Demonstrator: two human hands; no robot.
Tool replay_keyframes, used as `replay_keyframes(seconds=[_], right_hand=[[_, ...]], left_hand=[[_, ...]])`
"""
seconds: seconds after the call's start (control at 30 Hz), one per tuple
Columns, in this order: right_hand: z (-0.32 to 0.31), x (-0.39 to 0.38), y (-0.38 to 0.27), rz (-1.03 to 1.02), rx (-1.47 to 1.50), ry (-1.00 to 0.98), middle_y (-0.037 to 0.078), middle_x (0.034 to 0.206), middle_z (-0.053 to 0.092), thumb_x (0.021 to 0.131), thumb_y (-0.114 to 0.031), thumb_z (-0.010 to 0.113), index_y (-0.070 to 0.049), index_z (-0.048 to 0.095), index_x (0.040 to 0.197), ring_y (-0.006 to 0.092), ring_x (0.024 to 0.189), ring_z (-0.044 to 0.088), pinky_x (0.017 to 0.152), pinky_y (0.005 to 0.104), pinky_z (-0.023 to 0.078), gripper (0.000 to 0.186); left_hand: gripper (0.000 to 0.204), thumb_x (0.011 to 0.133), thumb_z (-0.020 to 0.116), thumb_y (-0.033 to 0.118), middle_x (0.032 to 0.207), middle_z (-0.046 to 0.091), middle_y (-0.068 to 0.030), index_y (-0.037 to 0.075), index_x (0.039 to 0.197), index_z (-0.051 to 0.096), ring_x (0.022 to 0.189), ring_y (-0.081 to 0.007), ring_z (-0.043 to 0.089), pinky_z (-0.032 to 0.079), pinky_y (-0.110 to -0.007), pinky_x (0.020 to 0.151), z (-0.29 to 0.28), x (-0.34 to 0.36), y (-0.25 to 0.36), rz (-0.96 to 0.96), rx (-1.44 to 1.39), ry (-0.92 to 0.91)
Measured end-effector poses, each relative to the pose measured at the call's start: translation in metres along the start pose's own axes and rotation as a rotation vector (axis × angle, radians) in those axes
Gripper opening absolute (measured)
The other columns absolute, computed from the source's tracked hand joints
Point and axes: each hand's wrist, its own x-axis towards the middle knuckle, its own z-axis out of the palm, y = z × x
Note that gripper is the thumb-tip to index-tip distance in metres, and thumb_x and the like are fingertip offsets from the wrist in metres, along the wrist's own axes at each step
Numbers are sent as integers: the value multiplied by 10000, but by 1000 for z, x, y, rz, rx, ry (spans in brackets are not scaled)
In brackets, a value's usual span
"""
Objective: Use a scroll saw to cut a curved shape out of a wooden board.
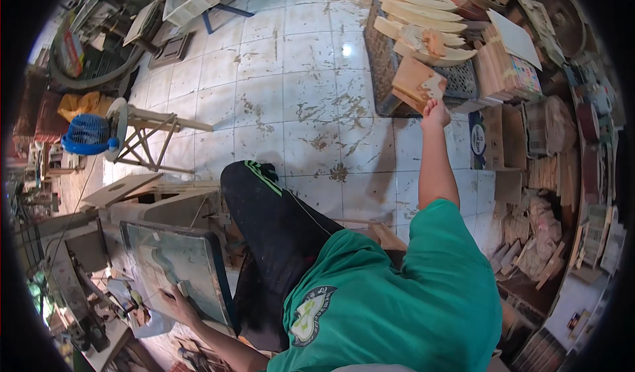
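My right arm stretches out to the far right, where my right hand (436, 113) closes its fingers on the near corner of a wavy-edged wooden piece (430, 86). That piece lies with flat reddish-brown boards on a dark plastic crate (377, 74). Behind it on the crate several curved pale wooden pieces (417, 8) are stacked. At the lower left, my left hand (176, 300) rests on a grey-green tabletop (175, 253) with its fingers apart. A small pale block (184, 286) sits beside its fingertips, and a pale wavy strip (155, 263) lies farther up the tabletop.
A blue fan (87, 134) stands near a folding wooden stool (159, 134) at left. Stacked boards (506, 68) and a cardboard box (506, 137) line the right side. A white basket (190, 0) is at the far left. The tiled floor (304, 87) has worn patches.
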Motion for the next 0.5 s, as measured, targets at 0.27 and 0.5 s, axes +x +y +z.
replay_keyframes(seconds=[0.27,0.5], right_hand=[[6,9,66,174,138,-468,-33,751,539,1074,-269,636,-158,555,910,75,595,477,480,223,384,214],[47,-304,137,-34,-591,-1053,-11,881,626,1086,-188,637,-58,671,1162,86,725,558,631,250,470,154]], left_hand=[[847,1059,644,506,1718,407,-251,21,1693,361,1565,-365,435,329,-418,1265,0,-16,14,-42,-30,35],[879,928,727,526,1579,572,-223,50,1621,470,1509,-393,488,342,-526,1251,2,-25,34,-38,63,203]])
